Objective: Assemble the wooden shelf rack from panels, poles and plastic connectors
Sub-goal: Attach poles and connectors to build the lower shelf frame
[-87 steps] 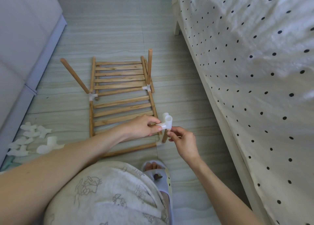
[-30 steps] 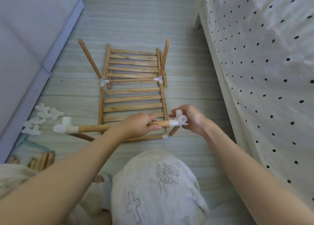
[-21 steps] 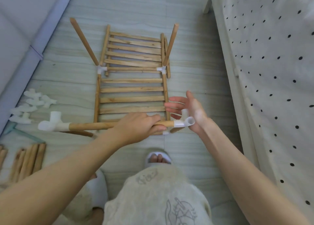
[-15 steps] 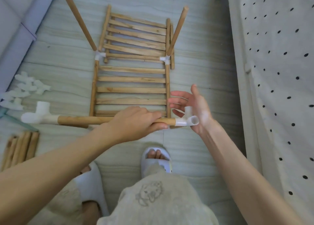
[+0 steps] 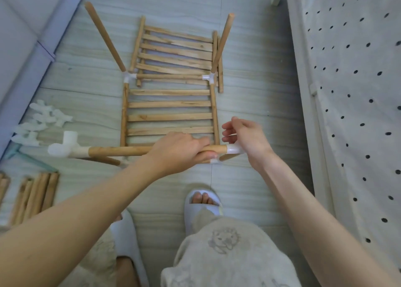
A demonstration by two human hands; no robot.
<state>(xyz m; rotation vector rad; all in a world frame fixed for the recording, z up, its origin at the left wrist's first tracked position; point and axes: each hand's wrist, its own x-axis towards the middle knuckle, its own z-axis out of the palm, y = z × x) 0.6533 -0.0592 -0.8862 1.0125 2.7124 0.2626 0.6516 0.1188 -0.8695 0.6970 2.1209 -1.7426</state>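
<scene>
Head view. The left hand (image 5: 180, 151) is gripping a horizontal pole (image 5: 121, 151), fingers curled round it near its right end. The pole's long axis is running left to right across the near edge of the slatted panel (image 5: 170, 111) lying flat on the floor (image 5: 249, 74). A white plastic connector (image 5: 65, 148) is sitting on the pole's left end, well clear of either hand. A second connector (image 5: 233, 150) is capping the right end, just beside the left hand's fingertips.

The right hand (image 5: 249, 138) is standing against that right-end connector, palm side to it, wrist bent down. Its fingers (image 5: 230, 126) are apart and loosely spread above the connector; the heel of the hand appears to be pressing on it, though the contact itself is hidden. Judged step: seating the connector onto the pole by pushing along the pole's axis toward the left hand. The right hand is the nearer one to the joint.

Beneath the pole, the panel's near corners are partly hidden. Two upright poles (image 5: 222, 43) are rising from connectors at the panel's far corners, with a second panel (image 5: 176, 50) beyond. Spare connectors (image 5: 41, 122) and spare poles (image 5: 36, 195) are lying on the floor to the left. A bed (image 5: 347, 91) is bordering the right.
</scene>
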